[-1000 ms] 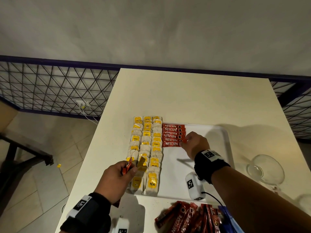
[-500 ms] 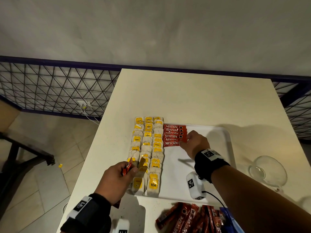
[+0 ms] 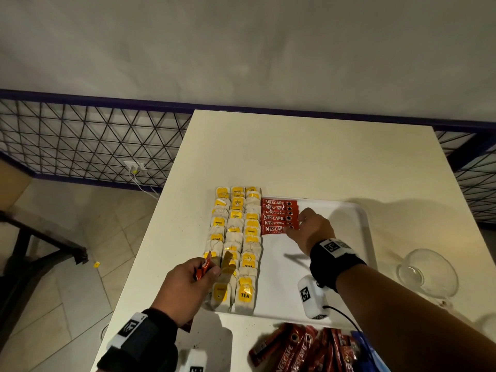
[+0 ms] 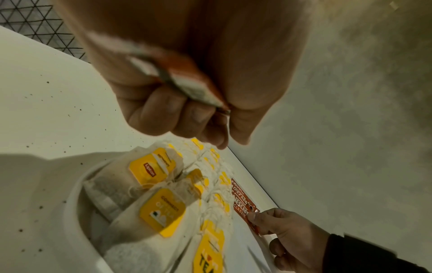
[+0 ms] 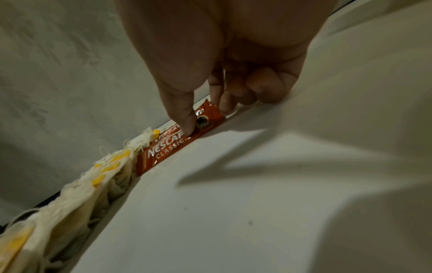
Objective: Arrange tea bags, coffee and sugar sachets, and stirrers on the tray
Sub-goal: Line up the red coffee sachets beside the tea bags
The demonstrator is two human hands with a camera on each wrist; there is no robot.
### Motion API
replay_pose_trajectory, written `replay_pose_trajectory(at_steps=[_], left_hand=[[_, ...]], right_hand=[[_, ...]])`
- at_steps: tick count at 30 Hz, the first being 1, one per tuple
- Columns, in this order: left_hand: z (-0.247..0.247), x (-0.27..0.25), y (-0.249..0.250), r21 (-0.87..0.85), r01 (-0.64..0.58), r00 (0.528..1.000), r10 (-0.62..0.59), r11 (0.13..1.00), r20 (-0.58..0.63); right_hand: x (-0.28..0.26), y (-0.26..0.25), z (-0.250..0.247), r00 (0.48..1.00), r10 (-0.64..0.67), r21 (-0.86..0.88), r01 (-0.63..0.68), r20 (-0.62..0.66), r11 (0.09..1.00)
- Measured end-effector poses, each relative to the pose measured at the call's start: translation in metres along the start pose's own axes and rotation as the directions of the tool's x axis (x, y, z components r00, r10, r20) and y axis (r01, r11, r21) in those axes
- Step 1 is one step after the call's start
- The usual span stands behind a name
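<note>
On the tray (image 3: 366, 237), beside the tea bags (image 3: 236, 237) | right hand (image 3: 312, 230) grip pinched on nearest coffee sachet (image 3: 279, 229) end — light, slick foil; hold by ends | left hand (image 3: 185, 287) grip curled round spare sachet (image 3: 201, 268).

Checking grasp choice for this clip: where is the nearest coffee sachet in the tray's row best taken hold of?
By its right end. The coffee sachet lies flat with its left end against the tea bags, and bare tray lies to its right. The right hand pinches that end.
</note>
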State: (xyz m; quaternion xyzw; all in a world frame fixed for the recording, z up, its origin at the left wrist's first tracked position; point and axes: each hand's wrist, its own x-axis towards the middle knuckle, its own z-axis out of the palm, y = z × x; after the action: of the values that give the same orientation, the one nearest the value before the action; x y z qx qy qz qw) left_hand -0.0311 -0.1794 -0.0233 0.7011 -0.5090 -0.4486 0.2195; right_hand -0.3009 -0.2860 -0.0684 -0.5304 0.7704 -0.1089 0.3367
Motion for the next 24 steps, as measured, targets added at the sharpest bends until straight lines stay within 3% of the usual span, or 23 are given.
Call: replay_pose_trajectory(at_steps=[24], left_hand=[[0.0029,0.0003,-0.0030,0.027,-0.025,1.000,0.025,0.999,-0.019]], right_hand=[[0.0023,-0.0005,0.0005,0.999,-0.040,0.022,0.041,-0.036,0.999]])
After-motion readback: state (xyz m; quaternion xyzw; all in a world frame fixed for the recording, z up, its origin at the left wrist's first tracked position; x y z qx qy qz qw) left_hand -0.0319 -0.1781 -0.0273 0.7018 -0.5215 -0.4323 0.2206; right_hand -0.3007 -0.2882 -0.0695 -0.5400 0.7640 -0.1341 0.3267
